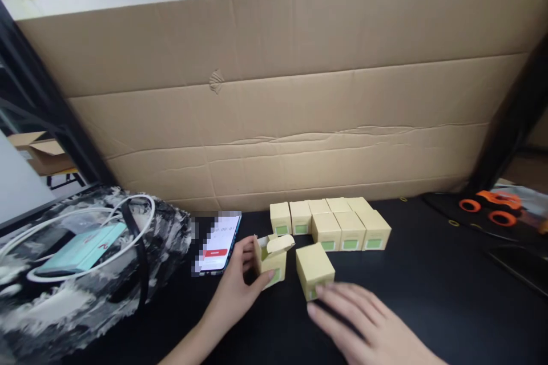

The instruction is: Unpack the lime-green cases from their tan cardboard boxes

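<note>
Between the thumb and fingers of my left hand (240, 279) is a small cream cardboard box (274, 265). Its top flaps stand up and its inside partly shows. My right hand (363, 319) has its fingers spread at the near side of a closed cream box (314, 268); the fingertips overlap its lower front, and whether they press on it I cannot tell. Behind both hands, several closed boxes of the same kind (326, 231) stand in two rows, most of them with a green label on the front.
Left of the boxes lies a phone (220, 239) with a lit screen. A black-and-white patterned bag (166, 239) with a white cable and a teal packet (85, 248) sits at far left. A tall cardboard panel (299, 108) closes the back. An orange toy car (499, 202) is at right.
</note>
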`<state>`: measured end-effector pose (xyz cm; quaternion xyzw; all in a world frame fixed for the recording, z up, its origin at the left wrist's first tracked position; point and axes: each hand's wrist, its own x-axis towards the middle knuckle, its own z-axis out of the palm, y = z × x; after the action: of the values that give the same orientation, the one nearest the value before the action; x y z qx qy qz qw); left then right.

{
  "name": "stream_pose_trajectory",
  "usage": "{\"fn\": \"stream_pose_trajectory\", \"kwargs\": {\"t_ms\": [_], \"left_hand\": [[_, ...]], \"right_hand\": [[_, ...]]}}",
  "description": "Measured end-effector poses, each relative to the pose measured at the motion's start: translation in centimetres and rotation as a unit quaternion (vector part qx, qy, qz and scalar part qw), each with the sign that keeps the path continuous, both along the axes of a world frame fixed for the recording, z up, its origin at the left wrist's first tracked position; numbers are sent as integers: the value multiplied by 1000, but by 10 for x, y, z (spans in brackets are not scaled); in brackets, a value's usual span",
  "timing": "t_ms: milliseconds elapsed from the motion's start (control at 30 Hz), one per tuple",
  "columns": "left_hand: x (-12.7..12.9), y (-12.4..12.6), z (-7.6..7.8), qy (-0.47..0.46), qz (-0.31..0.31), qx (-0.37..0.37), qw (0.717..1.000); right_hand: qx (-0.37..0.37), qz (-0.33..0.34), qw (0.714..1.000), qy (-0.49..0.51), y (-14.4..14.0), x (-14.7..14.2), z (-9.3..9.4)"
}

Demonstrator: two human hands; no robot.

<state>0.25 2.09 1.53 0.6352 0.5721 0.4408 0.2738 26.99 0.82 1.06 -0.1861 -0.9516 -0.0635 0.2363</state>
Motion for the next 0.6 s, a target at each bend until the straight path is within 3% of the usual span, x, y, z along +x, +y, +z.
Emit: {"fn": "stream_pose_trajectory", "kwargs": {"t_ms": [67, 200, 400, 500, 600], "left_hand": [[-7, -9, 15, 9, -3, -5, 1000], [-15, -27, 35, 71, -13, 40, 997], [-9, -35, 31, 209, -66, 182, 959], [1, -40, 34, 269, -114, 207, 934], [18, -49, 38, 302, -158, 163, 926]], "right_hand": [[46, -22, 999, -16, 7, -5, 11], [57, -7, 998, -37, 27, -27, 22], [3, -10, 1000, 10, 60, -47, 19], [-63, -4, 995, 80, 52, -34, 27], [-118, 4, 981, 156, 27, -16, 36]]}}
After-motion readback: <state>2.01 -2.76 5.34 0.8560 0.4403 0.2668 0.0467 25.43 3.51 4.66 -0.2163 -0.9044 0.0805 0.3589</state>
